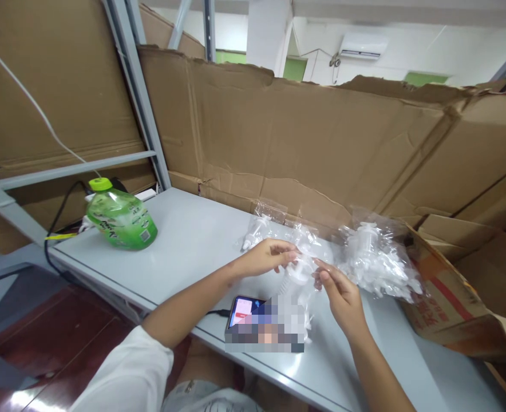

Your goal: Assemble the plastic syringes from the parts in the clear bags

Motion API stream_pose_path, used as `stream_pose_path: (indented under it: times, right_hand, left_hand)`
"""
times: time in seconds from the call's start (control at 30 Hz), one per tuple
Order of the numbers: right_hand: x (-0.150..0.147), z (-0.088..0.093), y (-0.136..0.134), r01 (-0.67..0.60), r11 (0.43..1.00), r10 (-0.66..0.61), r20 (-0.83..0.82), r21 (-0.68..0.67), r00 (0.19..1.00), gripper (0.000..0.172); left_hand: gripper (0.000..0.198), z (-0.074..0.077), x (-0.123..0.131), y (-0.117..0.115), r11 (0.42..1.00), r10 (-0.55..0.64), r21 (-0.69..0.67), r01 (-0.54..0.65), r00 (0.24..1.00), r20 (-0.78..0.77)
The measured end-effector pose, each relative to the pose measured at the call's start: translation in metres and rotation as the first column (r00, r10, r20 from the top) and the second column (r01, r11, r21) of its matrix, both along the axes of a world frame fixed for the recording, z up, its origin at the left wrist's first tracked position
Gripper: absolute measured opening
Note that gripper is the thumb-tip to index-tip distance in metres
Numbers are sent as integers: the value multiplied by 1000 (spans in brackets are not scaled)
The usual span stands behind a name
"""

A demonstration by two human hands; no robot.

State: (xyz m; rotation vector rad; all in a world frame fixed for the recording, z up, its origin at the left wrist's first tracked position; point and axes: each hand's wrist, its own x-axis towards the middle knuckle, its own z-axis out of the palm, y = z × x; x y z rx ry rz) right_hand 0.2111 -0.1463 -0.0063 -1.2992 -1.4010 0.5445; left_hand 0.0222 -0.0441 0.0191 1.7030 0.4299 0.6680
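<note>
A clear plastic bag (pixel 299 274) of white plastic parts stands on the table in front of me, its lower part blurred out. My left hand (pixel 274 256) pinches the bag's top edge from the left. On the opposite side, my right hand (pixel 339 289) has thumb and fingers closed on the same top edge. Among the contents shows a white ribbed, spool-like piece; the smaller parts are hard to make out. Close behind my hands lie a small bag of white parts (pixel 258 230) and a larger, fuller bag (pixel 371 260) to the right.
A phone (pixel 241 313) with a cable lies at the table's front edge, partly blurred out. On the left stands a green bottle (pixel 122 220). An open cardboard box (pixel 444 303) is at the right. Cardboard sheets (pixel 253 126) wall off the back of the grey table (pixel 184 229).
</note>
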Motion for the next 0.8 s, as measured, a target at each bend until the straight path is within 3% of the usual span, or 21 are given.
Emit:
stream_pose_path:
  times: [0.13, 0.37, 0.5, 0.67, 0.8]
  right_hand:
    - [-2, 1, 0, -29, 999, 24, -101, -45, 995, 24]
    - [-1, -7, 2, -45, 985, 0, -257, -168, 967, 31]
    - [1, -9, 4, -49, 979, -14, -306, -197, 952, 30]
    - [4, -9, 6, -47, 983, -17, -348, -176, 937, 29]
    - [5, -12, 8, -58, 983, -5, -340, -176, 940, 28]
  left_hand:
    - [42, -9, -1, 3, 1000, 16, -12, -16, 1000, 16]
    - [45, -25, 1, 2, 979, 199, 39, -201, 979, 36]
    - [42, -25, 1, -1, 975, 208, 80, -208, 978, 11]
    - [37, -22, -3, 2, 941, 259, 228, -251, 966, -7]
    - [38, -22, -3, 5, 972, 177, 155, -176, 984, 11]
